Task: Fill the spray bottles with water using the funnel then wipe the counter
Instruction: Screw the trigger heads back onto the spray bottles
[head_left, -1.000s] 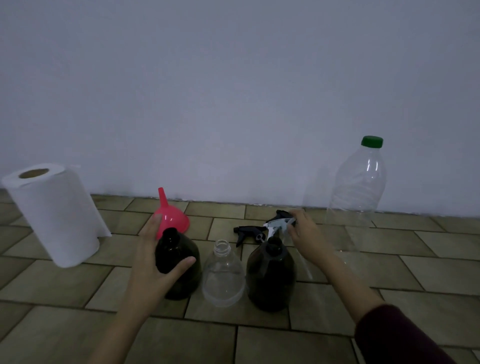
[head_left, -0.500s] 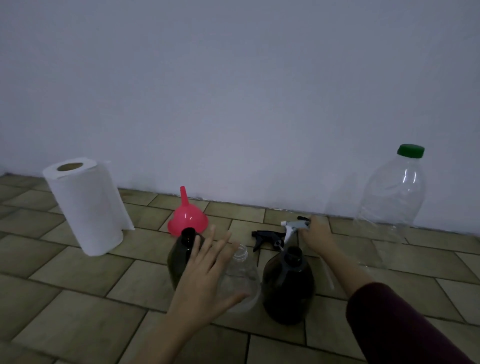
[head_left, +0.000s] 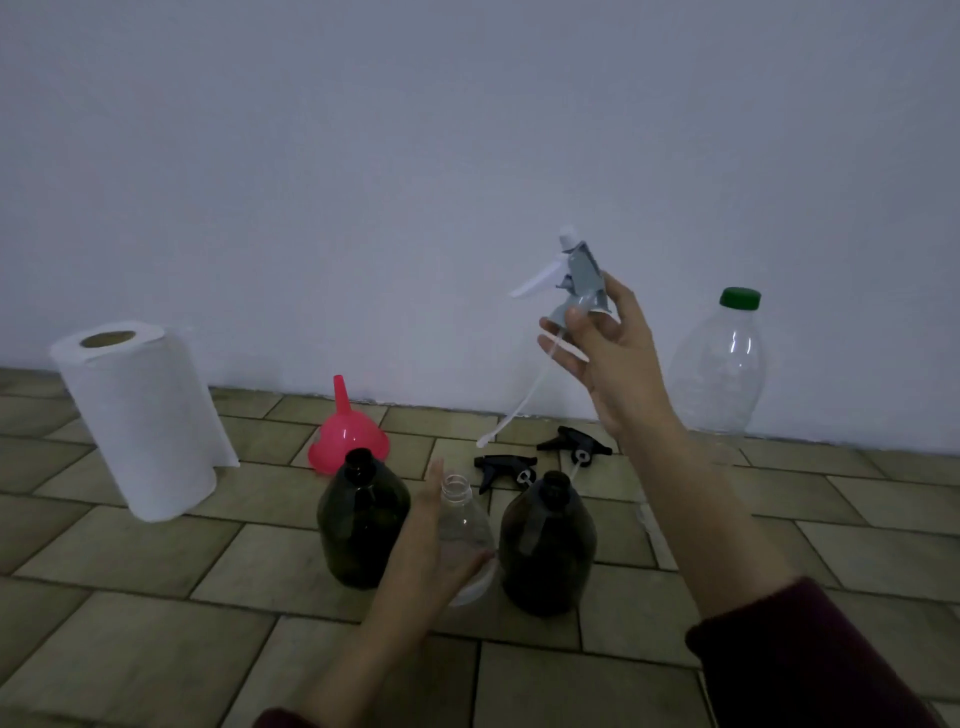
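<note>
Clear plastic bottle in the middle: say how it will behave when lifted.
The clear plastic bottle looks empty, so probably very light. Its thin walls may dent under the left hand. Uncapped and narrow between two dark brown bottles, it could tip if nudged.

A single head-worn, wide-angle camera supplies the only view, so no second view shares any part of the scene. It looks forward and slightly downward from the person's own position, facing a plain pale wall (head_left: 467, 156) straight ahead. A tiled counter (head_left: 130, 597) fills the lower half of the frame and runs back to its far edge, where it meets the wall. The camera sits close: both forearms enter from the bottom edge, with the left hand (head_left: 431, 551) low near the centre and the right hand (head_left: 613, 353) raised in front of the wall. The wide lens bows straight lines towards the frame edges.
</note>
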